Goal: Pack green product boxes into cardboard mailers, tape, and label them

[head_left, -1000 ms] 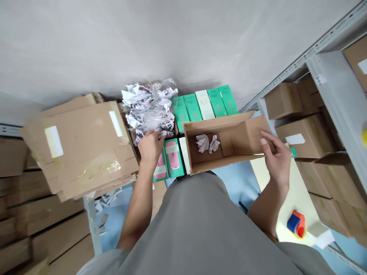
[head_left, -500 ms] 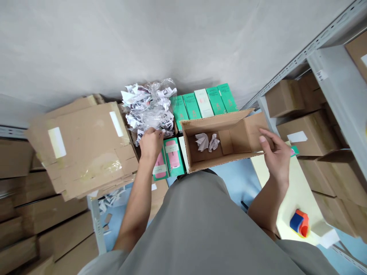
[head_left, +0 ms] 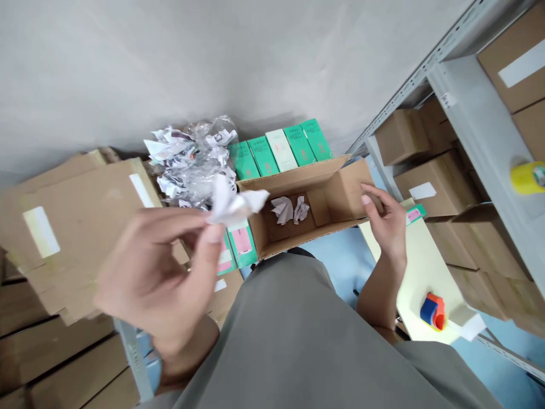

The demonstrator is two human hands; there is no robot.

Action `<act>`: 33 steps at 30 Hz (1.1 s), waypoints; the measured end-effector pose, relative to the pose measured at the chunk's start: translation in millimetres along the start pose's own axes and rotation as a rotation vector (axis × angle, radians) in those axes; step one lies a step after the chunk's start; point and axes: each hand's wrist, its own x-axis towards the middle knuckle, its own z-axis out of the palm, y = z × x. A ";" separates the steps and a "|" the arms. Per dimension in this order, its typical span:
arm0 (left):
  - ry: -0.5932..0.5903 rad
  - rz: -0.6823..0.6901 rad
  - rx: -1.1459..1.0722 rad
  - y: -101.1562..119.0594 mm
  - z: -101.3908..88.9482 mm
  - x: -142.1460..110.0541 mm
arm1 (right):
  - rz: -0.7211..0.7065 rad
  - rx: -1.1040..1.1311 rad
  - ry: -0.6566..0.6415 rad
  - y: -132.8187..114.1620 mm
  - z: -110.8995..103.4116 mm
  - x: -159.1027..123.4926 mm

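My left hand is raised close to the camera and pinches a crumpled white paper between thumb and fingers. My right hand grips the right end flap of an open cardboard box. Two crumpled paper wads lie on the box floor. A clear bag of crumpled paper sits behind my left hand, to the left of the box.
Green and white product boxes stand in a row behind the open box. Flattened cartons pile up at left. Metal shelving with brown boxes fills the right. A tape dispenser rests on a pale table; a yellow tape roll sits on the shelf.
My left hand has left the bag and risen toward the camera with a crumpled paper in its fingers. The view has shifted left. My right hand stays on the box flap.
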 end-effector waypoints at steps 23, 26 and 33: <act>0.040 -0.395 0.032 -26.8 28.1 -71.9 | 0.042 0.114 -0.082 9.0 -32.3 -43.5; 0.040 -0.306 0.024 -7.8 29.0 -72.9 | 0.086 0.077 0.046 9.3 -59.8 -77.9; -0.370 -0.193 -0.204 10.1 83.5 -91.0 | 0.328 -0.001 0.377 19.7 -126.2 -203.6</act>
